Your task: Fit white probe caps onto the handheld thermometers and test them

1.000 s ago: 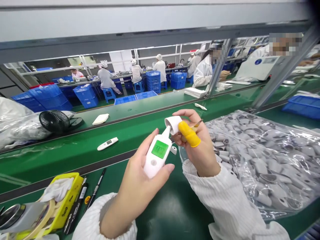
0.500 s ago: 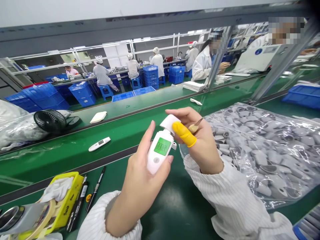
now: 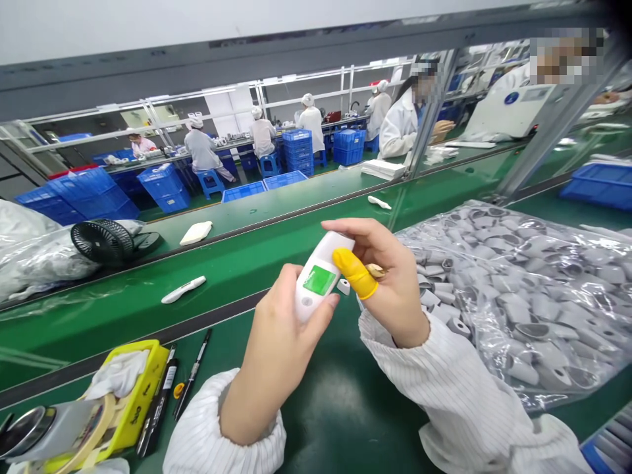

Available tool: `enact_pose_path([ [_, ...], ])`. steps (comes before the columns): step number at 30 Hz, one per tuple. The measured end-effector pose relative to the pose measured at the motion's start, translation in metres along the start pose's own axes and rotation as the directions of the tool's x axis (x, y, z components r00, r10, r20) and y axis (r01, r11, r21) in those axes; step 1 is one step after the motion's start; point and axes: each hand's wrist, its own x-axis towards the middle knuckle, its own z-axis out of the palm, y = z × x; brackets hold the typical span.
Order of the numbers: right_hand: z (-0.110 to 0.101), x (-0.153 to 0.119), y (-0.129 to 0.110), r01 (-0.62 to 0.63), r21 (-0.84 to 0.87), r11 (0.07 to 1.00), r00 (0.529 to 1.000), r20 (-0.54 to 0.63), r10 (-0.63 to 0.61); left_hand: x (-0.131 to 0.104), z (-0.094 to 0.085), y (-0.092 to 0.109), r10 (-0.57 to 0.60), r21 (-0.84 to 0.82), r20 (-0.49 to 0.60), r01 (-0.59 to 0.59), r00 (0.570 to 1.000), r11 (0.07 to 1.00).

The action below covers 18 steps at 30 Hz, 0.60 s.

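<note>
A white thermometer-like device (image 3: 307, 303) with a lit green screen is between my hands. My left hand (image 3: 281, 322) is wrapped round its lower body, thumb beside the round button. The fingers of my right hand (image 3: 388, 276) grip the white cap (image 3: 332, 246) at the upper end, which sits against the body. A yellow cover is on my right thumb, and a small tan-tipped tool (image 3: 376, 270) is tucked in that hand. Just below the cap, a small white part (image 3: 343, 286) shows near the bench surface.
A clear bag of grey-white shells (image 3: 533, 296) lies at right. At lower left are a yellow tray (image 3: 143, 395) and pens (image 3: 160, 401). Another white device (image 3: 184, 289) rests on the green belt (image 3: 247, 263); a black fan (image 3: 101, 240) stands beyond. People work behind.
The cap has closed down onto the device's upper end, where a gap showed before. My left hand has turned slightly. The device on the belt has shifted left.
</note>
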Motion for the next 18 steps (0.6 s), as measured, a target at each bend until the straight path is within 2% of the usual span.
enact_pose_path([
  [6, -0.001, 0.002, 0.004, -0.027, -0.014, 1.0, 0.999, 0.029, 0.027, -0.003, 0.002, 0.0, -0.014, 0.111, 0.037, 0.01, 0.999, 0.994],
  [14, -0.001, 0.004, 0.008, -0.062, -0.017, 0.998, 0.997, 0.05, 0.063, -0.003, 0.007, 0.002, -0.002, 0.049, 0.005, 0.001, 1.0, 0.999],
  [16, -0.004, 0.005, 0.007, -0.088, -0.017, 0.996, 0.995, 0.053, 0.089, -0.001, 0.008, 0.0, 0.065, 0.074, -0.07, -0.06, 0.995, 0.995],
  [18, -0.01, 0.007, 0.005, -0.124, -0.041, 0.991, 0.989, 0.077, 0.127, 0.003, 0.006, -0.004, 0.11, 0.068, -0.201, -0.099, 0.973, 0.993],
])
